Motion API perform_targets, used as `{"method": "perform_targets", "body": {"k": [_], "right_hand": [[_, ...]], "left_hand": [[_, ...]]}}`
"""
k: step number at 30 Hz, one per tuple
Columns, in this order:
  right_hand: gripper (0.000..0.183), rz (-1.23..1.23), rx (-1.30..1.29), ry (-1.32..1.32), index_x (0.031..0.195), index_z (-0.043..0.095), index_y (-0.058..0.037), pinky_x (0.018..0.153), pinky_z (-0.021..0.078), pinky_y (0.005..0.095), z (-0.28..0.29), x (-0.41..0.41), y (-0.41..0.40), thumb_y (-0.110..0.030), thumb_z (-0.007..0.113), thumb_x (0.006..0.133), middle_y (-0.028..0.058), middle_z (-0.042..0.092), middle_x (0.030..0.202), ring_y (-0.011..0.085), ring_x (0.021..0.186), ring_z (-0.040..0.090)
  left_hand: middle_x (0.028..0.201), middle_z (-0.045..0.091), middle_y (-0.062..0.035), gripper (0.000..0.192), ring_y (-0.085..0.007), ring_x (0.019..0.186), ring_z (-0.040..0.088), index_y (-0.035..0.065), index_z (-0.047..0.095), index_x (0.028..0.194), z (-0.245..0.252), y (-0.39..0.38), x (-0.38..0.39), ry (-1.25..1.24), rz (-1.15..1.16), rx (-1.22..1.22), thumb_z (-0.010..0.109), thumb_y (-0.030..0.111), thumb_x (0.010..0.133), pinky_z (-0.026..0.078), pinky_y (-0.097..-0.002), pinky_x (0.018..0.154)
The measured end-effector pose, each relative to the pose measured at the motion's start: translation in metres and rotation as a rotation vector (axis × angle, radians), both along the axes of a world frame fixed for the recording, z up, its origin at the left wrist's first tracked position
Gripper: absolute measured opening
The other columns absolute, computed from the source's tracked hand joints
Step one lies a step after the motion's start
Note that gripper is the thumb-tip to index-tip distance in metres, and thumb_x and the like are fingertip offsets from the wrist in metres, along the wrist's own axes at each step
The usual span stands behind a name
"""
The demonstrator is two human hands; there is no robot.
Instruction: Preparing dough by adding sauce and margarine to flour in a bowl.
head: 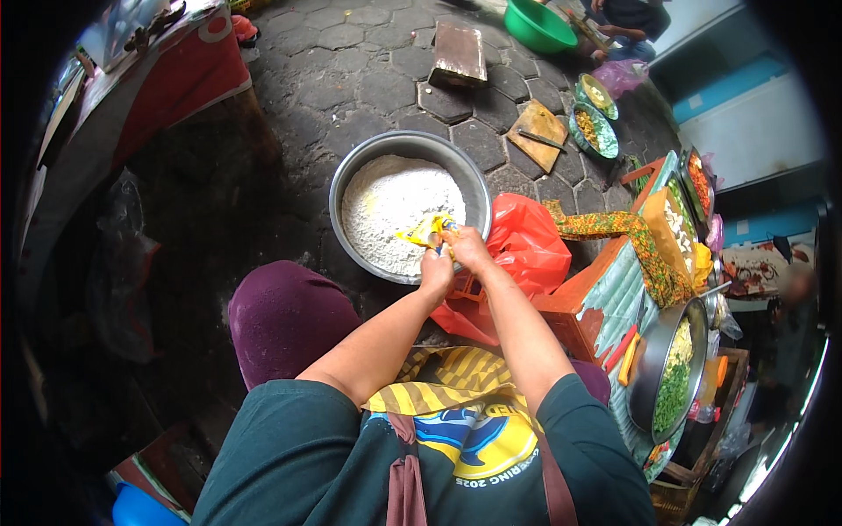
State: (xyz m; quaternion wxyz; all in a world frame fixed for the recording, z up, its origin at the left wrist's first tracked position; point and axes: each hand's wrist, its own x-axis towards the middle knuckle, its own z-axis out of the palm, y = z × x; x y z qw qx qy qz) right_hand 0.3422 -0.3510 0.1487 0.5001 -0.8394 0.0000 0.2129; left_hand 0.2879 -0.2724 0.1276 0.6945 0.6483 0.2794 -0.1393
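A large round metal basin (341,230) stands on the paving in front of me, holding a heap of white flour-like powder (395,197) with a pale yellow patch at its left. Over the basin's near right part, both hands grip a small yellow printed packet (421,230). My left hand (437,269) closes on its lower end, and my right hand (466,246) is against it from the right. The fingers partly hide the packet, so whether anything pours from it cannot be told. A red plastic bag (529,250) lies against the basin's right side.
Right of me, a low table (608,289) carries a metal bowl (641,388) of chopped greens. Beyond the basin lie a cutting board (536,148) with a knife (541,139), bowls of food, a wooden block (458,52) and a green tub (536,29). A person (631,29) is at the far right.
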Motion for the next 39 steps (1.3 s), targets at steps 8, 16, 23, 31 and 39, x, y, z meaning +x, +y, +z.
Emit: {"method": "perform_targets", "body": {"k": [8,16,23,31,39], "right_hand": [[0.022,-0.07,0.338,0.376,0.102,0.057,-0.0038,0.057,0.049,0.0251,0.02,0.006,-0.029,-0.022,0.05,0.091,0.0024,0.061,0.08,0.0099,0.065,0.058],[0.025,0.333,-0.185,0.105,0.096,0.058,0.0052,0.069,0.0473,0.036,0.041,0.005,-0.008,-0.015,0.046,0.088,0.0154,0.064,0.086,0.0237,0.078,0.061],[0.022,0.689,-0.658,-0.125,0.087,0.057,0.0054,0.075,0.0451,0.0458,0.044,0.002,0.016,-0.013,0.052,0.076,0.0278,0.059,0.087,0.0408,0.086,0.058],[0.019,0.576,-0.675,-0.056,0.089,0.058,0.0045,0.074,0.0465,0.0397,0.009,-0.004,0.004,-0.009,0.051,0.077,0.0221,0.062,0.085,0.034,0.083,0.061],[0.021,0.307,-0.141,0.255,0.097,0.06,0.0006,0.076,0.0444,0.0307,0.005,-0.009,-0.011,-0.007,0.046,0.083,0.0097,0.064,0.092,0.0174,0.083,0.057]], "left_hand": [[0.116,0.051,-0.0121,0.065,-0.0242,0.107,0.051,0.0093,0.041,0.123,0.01,0.007,0.006,0.015,0.064,-0.986,0.04,0.061,0.084,0.043,-0.0419,0.09],[0.103,0.058,-0.0068,0.042,-0.0194,0.093,0.057,0.007,0.048,0.114,-0.008,-0.002,0.011,0.065,0.127,-0.991,0.046,0.042,0.091,0.045,-0.0388,0.084],[0.089,0.059,-0.0078,0.028,-0.021,0.076,0.06,0.0049,0.053,0.101,-0.037,-0.006,0.031,0.202,0.585,-0.877,0.049,0.031,0.091,0.049,-0.0385,0.064],[0.089,0.062,-0.0087,0.026,-0.0202,0.074,0.06,-0.0008,0.059,0.097,-0.019,0.006,0.027,0.24,0.633,-0.804,0.058,0.022,0.085,0.047,-0.0333,0.065],[0.077,0.062,-0.0048,0.008,-0.0157,0.066,0.058,0.0053,0.062,0.083,-0.027,0.001,0.032,0.119,0.437,-0.974,0.059,0.012,0.082,0.048,-0.0315,0.062]]}}
